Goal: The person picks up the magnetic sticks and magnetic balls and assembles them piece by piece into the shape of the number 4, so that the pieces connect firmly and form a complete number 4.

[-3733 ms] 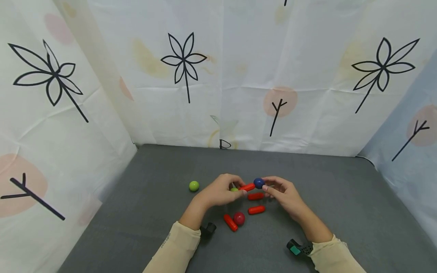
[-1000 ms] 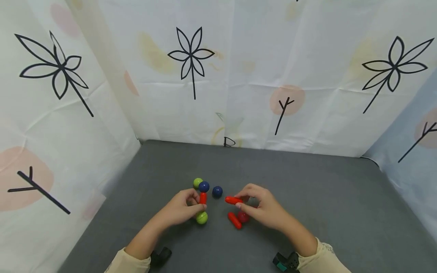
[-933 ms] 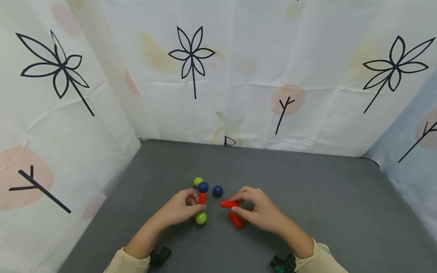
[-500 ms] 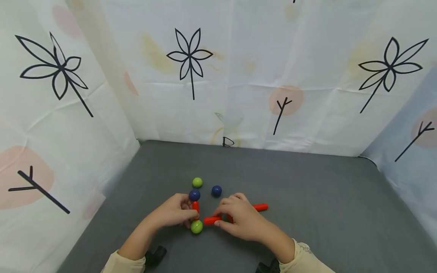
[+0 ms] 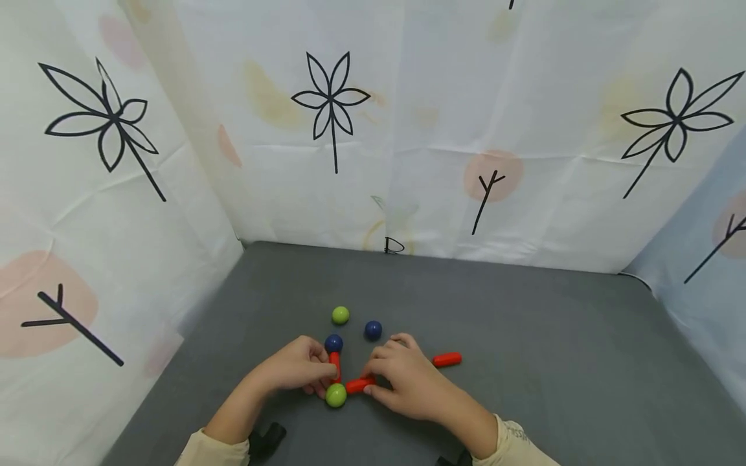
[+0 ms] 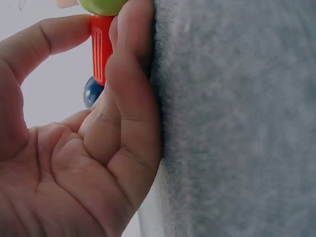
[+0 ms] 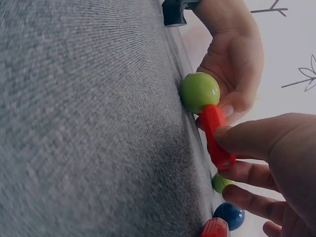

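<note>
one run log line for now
left hand: pinches red rod between blue ball and green ball; right hand: pinches second red rod, end at same green ball; table: far green ball, another blue ball, third red rod

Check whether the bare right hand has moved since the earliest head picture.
Yes: the bare right hand has moved left and lower in view, judged against the black D-shaped print on the white fabric wall.
</note>
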{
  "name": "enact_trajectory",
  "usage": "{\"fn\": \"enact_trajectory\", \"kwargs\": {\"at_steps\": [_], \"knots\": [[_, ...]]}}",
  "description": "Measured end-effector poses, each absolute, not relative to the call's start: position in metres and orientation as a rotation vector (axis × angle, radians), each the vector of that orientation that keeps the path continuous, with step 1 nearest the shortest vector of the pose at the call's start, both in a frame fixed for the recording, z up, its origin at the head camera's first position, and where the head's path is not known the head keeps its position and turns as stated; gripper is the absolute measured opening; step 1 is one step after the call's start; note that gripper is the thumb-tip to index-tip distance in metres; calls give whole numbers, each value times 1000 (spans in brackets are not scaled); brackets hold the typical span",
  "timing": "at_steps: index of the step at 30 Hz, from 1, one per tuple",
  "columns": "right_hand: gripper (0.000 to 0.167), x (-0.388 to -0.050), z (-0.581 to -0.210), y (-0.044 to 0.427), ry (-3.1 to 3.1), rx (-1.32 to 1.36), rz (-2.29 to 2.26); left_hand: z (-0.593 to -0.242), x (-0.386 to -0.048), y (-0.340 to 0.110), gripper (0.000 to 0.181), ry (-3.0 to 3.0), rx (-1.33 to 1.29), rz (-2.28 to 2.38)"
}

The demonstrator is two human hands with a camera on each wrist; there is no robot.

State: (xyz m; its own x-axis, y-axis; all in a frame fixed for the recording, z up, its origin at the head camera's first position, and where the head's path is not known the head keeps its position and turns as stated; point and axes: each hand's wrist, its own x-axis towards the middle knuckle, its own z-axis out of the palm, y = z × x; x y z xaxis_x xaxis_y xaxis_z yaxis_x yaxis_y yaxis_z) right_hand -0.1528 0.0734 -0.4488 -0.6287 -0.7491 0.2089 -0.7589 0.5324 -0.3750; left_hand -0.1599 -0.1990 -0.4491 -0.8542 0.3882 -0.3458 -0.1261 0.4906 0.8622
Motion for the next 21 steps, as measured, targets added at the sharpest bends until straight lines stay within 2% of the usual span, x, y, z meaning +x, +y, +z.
{"fn": "enact_trajectory", "kwargs": {"at_steps": [21], "knots": [[7, -153, -449, 73, -2774, 1407, 599, -439, -167, -194, 19, 2201, 215, 1314]]}}
